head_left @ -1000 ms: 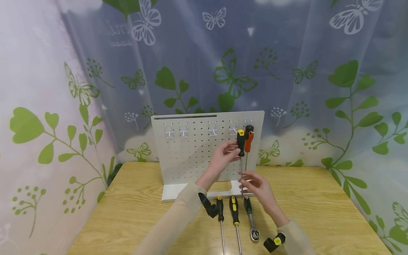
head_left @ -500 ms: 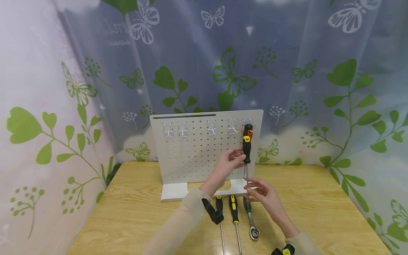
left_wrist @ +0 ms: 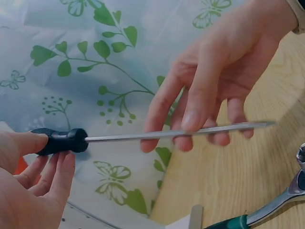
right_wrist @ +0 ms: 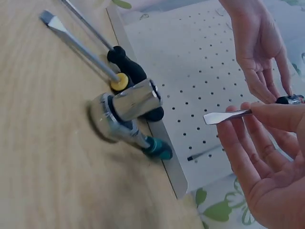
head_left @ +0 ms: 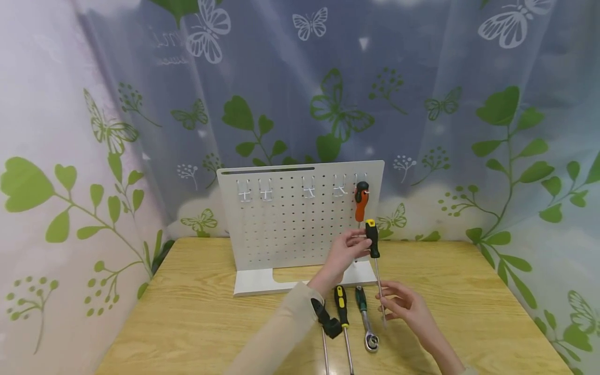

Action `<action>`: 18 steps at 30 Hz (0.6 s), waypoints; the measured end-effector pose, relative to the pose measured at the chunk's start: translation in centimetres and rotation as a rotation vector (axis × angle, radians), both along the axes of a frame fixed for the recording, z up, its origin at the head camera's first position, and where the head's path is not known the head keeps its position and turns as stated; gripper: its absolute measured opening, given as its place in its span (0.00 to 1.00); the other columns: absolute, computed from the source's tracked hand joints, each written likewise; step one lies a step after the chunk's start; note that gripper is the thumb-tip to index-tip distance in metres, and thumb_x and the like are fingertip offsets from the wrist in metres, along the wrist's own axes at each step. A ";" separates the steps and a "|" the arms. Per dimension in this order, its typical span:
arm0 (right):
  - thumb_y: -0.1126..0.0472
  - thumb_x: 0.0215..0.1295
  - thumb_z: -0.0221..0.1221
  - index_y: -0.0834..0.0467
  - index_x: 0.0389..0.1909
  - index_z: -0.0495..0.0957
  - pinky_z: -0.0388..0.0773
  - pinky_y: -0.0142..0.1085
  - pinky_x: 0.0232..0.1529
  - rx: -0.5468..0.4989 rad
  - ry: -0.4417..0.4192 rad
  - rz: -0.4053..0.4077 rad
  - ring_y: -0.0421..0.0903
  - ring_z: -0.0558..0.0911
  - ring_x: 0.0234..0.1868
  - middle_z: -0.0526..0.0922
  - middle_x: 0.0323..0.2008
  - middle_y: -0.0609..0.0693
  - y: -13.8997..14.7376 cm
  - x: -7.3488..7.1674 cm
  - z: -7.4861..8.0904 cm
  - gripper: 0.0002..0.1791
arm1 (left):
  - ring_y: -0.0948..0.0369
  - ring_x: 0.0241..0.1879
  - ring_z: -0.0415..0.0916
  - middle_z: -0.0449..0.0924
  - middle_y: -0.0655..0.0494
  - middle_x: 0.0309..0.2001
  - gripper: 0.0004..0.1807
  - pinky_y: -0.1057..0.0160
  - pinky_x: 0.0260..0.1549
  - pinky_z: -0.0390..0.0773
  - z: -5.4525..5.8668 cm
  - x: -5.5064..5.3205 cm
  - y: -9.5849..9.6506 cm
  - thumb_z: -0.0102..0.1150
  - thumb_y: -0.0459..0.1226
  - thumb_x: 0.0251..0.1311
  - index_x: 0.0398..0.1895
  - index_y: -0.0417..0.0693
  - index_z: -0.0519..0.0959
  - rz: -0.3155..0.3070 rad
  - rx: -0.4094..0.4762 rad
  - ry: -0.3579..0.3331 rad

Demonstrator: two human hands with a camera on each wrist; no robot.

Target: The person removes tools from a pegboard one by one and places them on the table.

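My left hand point(head_left: 341, 256) grips a slotted screwdriver point(head_left: 373, 245) by its black handle with a yellow end. The handle points up, and the shaft slants down to the right. My right hand point(head_left: 411, 311) pinches that shaft low down, between thumb and fingers. In the right wrist view the flat blade tip point(right_wrist: 220, 117) sticks out past the right fingertips. Behind the held tool, an orange and black screwdriver point(head_left: 360, 207) hangs from a hook on the white pegboard point(head_left: 290, 229). The held screwdriver is in front of the board's right side, apart from the hooks.
On the wooden table point(head_left: 197, 312) lie a black and yellow screwdriver point(head_left: 342, 307), a green-handled ratchet wrench point(head_left: 367, 323) and another screwdriver shaft point(head_left: 325, 349), its handle hidden by the left wrist camera. Several white hooks point(head_left: 308, 188) line the pegboard's top. A patterned curtain point(head_left: 281, 78) hangs behind.
Both hands have moved right and down with the screwdriver, away from the hanging orange one, which shows more fully now. The shaft has gone from near vertical to slanted.
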State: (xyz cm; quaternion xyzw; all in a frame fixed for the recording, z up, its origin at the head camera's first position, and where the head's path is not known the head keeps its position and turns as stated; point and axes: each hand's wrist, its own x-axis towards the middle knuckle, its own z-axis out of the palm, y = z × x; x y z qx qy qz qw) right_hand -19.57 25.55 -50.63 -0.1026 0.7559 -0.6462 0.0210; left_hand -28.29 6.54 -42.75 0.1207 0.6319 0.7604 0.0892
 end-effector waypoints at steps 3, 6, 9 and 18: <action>0.64 0.73 0.59 0.72 0.66 0.68 0.89 0.43 0.36 0.008 -0.019 -0.015 0.46 0.87 0.39 0.86 0.45 0.52 0.7 0.8 -0.3 0.26 | 0.48 0.49 0.85 0.83 0.39 0.52 0.19 0.57 0.52 0.85 -0.5 -0.1 0.6 0.60 0.31 0.70 0.61 0.34 0.75 -0.022 0.004 0.000; 0.63 0.73 0.60 0.71 0.66 0.69 0.89 0.43 0.37 0.012 -0.052 -0.031 0.46 0.87 0.39 0.85 0.45 0.51 1.4 1.5 -0.5 0.26 | 0.50 0.48 0.85 0.82 0.40 0.53 0.20 0.57 0.52 0.85 -1.1 0.0 1.3 0.59 0.30 0.70 0.62 0.32 0.73 -0.055 0.023 -0.012; 0.62 0.73 0.60 0.71 0.67 0.68 0.89 0.44 0.38 0.023 -0.095 -0.031 0.48 0.87 0.41 0.84 0.46 0.52 2.2 2.1 -0.5 0.27 | 0.50 0.48 0.84 0.80 0.40 0.53 0.20 0.57 0.51 0.86 -1.7 0.2 1.9 0.58 0.29 0.70 0.63 0.31 0.72 -0.075 0.033 -0.023; 0.62 0.71 0.62 0.75 0.66 0.67 0.89 0.44 0.36 0.046 -0.184 0.021 0.47 0.87 0.41 0.83 0.47 0.58 3.7 3.5 -1.4 0.29 | 0.47 0.47 0.84 0.81 0.42 0.49 0.20 0.55 0.49 0.86 -3.6 0.9 3.1 0.57 0.30 0.71 0.62 0.30 0.73 -0.082 -0.109 -0.033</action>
